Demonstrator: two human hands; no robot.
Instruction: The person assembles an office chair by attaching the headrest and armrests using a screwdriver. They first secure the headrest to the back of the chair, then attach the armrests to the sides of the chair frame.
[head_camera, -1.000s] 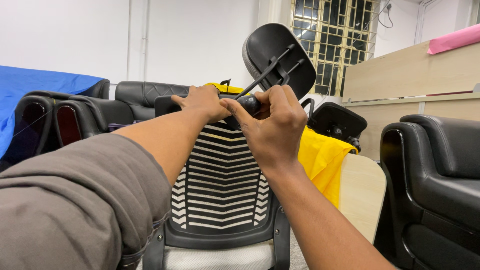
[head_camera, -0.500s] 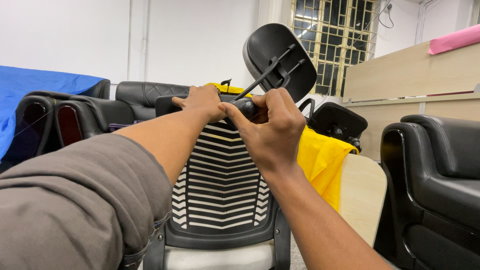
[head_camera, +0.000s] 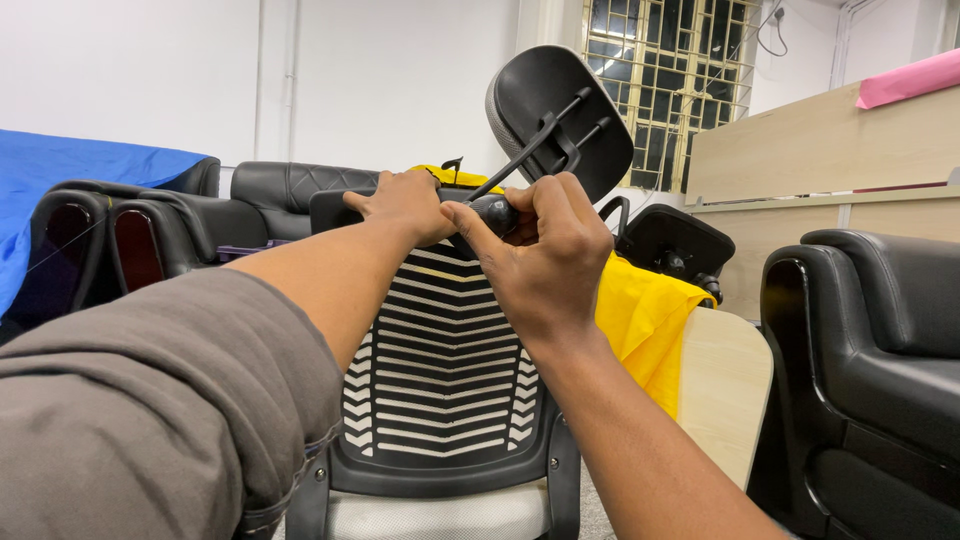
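An office chair back (head_camera: 440, 380) with black and white slats stands right in front of me. Its black headrest (head_camera: 555, 110) tilts up on thin rods above the top edge. My left hand (head_camera: 400, 205) rests on the top edge of the chair back and grips it. My right hand (head_camera: 545, 255) is closed around a black rounded tool handle (head_camera: 495, 212) at the base of the headrest rods. The tool's tip is hidden behind my fingers.
A yellow cloth (head_camera: 640, 320) hangs over a pale wooden table (head_camera: 720, 390) behind the chair. Black sofas stand at the right (head_camera: 870, 360) and at the back left (head_camera: 200, 225). A blue sheet (head_camera: 60, 185) lies at far left, a barred window (head_camera: 670, 80) behind.
My right hand has shifted slightly on the tool handle, its fingers moving a little around it. The left hand and the chair have stayed in place.
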